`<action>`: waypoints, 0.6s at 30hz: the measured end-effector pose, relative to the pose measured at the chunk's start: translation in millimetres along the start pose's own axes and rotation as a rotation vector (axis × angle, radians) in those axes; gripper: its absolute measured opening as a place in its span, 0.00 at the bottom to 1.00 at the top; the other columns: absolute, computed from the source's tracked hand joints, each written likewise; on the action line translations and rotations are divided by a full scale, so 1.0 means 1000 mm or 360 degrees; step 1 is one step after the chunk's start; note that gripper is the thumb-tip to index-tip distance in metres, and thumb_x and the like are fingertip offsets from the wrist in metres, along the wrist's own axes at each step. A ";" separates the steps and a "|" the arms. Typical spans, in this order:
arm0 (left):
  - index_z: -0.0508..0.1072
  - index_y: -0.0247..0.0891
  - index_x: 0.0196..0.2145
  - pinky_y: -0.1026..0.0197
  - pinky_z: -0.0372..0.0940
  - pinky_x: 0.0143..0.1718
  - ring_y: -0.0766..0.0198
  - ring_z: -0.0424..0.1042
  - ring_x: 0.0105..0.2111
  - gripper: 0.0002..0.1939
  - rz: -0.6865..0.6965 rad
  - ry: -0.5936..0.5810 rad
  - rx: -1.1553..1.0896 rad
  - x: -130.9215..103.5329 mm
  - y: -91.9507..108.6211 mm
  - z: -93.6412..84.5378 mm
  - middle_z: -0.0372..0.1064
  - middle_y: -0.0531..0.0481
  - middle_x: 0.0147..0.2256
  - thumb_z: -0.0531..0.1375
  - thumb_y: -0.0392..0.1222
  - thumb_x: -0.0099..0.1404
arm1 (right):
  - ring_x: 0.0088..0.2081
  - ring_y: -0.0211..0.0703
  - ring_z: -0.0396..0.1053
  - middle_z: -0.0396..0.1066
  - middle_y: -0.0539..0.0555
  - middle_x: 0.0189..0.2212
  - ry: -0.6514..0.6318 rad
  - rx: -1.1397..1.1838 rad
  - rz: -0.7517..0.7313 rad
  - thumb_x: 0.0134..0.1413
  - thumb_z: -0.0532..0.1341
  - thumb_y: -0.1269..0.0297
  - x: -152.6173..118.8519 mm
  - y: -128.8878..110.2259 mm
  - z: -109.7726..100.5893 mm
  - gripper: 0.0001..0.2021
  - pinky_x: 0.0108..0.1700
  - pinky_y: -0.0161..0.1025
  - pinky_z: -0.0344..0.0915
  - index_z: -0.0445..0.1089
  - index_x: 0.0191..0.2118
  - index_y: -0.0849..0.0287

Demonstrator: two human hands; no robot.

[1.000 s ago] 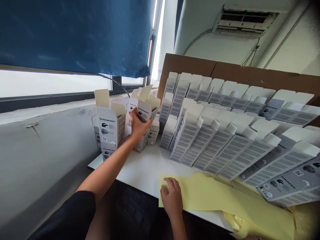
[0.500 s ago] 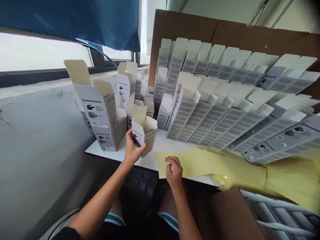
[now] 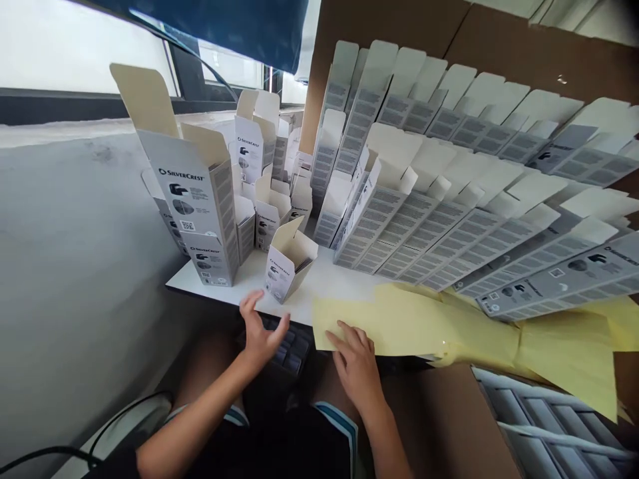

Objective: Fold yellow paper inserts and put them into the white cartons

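Note:
A small white box [image 3: 280,275] with its top flaps up stands near the front edge of the white table [image 3: 304,303]; something thin and dark shows inside it. My left hand [image 3: 260,338] is just in front of and below this box, fingers apart, not touching it and holding nothing. Over the near edge of the yellow paper [image 3: 399,326] is my right hand [image 3: 355,359], its fingers spread and nothing held. Whether its fingertips touch the paper is unclear. To the left, a tall stack of printed boxes [image 3: 187,206] stands with its top flap raised.
Several rows of open-topped boxes [image 3: 384,219] fill the right side, against brown cardboard [image 3: 399,23]. More small boxes [image 3: 249,150] stand at the back left. A carton with white dividers [image 3: 544,412] is at the lower right. A wall and window are on the left.
My left hand has let go of the small box, opened and drawn back toward me. The box now stands on the table. My right hand's curled fingers have spread and it sits lower, over the yellow paper.

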State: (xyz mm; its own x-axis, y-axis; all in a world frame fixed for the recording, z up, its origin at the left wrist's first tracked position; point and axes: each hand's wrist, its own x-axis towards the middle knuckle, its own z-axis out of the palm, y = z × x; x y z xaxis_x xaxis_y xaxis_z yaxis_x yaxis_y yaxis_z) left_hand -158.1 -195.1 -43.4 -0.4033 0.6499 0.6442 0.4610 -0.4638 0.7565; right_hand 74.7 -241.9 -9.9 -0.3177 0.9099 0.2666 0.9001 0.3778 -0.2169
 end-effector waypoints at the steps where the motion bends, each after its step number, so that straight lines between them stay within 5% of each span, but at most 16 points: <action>1: 0.64 0.39 0.50 0.48 0.62 0.55 0.52 0.66 0.50 0.24 -0.0145 -0.0086 -0.0134 -0.018 0.003 -0.007 0.63 0.44 0.46 0.67 0.47 0.59 | 0.54 0.57 0.66 0.69 0.57 0.58 0.0016 0.0003 -0.0008 0.59 0.56 0.78 -0.004 -0.008 -0.002 0.23 0.52 0.57 0.68 0.75 0.54 0.48; 4: 0.67 0.38 0.49 0.56 0.66 0.42 0.58 0.70 0.38 0.20 -0.0979 -0.0709 -0.0684 -0.051 0.015 -0.019 0.68 0.47 0.38 0.61 0.53 0.66 | 0.49 0.56 0.67 0.71 0.58 0.55 0.0017 0.0025 -0.0065 0.58 0.57 0.78 -0.014 -0.033 -0.006 0.22 0.46 0.55 0.69 0.75 0.52 0.49; 7: 0.70 0.35 0.50 0.58 0.67 0.36 0.59 0.73 0.33 0.27 -0.1589 -0.1109 -0.1092 -0.050 0.024 -0.018 0.74 0.45 0.38 0.63 0.58 0.63 | 0.48 0.56 0.67 0.71 0.59 0.53 0.0017 0.0087 -0.0123 0.57 0.59 0.77 -0.021 -0.055 -0.009 0.20 0.44 0.54 0.70 0.75 0.51 0.50; 13: 0.76 0.32 0.43 0.60 0.69 0.36 0.59 0.76 0.30 0.26 -0.1647 -0.1247 -0.1173 -0.020 0.025 -0.025 0.79 0.44 0.34 0.70 0.56 0.56 | 0.47 0.52 0.68 0.72 0.58 0.48 0.0189 0.0562 -0.0249 0.56 0.64 0.69 -0.025 -0.063 -0.032 0.14 0.49 0.54 0.68 0.73 0.48 0.54; 16: 0.75 0.33 0.46 0.61 0.69 0.33 0.59 0.77 0.30 0.25 -0.1618 -0.1453 -0.1136 -0.011 0.031 -0.043 0.79 0.44 0.34 0.68 0.56 0.60 | 0.54 0.52 0.67 0.69 0.59 0.52 0.0409 0.0734 -0.0073 0.60 0.61 0.70 -0.016 -0.055 -0.047 0.14 0.54 0.52 0.66 0.72 0.51 0.54; 18: 0.75 0.34 0.48 0.61 0.70 0.33 0.58 0.78 0.32 0.24 -0.1523 -0.1599 -0.1113 -0.004 0.037 -0.053 0.79 0.44 0.36 0.65 0.55 0.64 | 0.55 0.52 0.67 0.69 0.58 0.54 0.0263 0.0888 0.0135 0.60 0.61 0.66 -0.005 -0.051 -0.052 0.16 0.56 0.51 0.66 0.71 0.54 0.53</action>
State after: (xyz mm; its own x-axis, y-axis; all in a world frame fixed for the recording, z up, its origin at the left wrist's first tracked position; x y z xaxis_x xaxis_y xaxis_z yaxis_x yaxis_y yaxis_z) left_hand -180.8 -247.1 -12.1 0.4875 0.8466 -0.2135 -0.2126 0.3523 0.9114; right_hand 45.4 -274.5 48.8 -0.1602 0.9191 0.3600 0.6132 0.3785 -0.6933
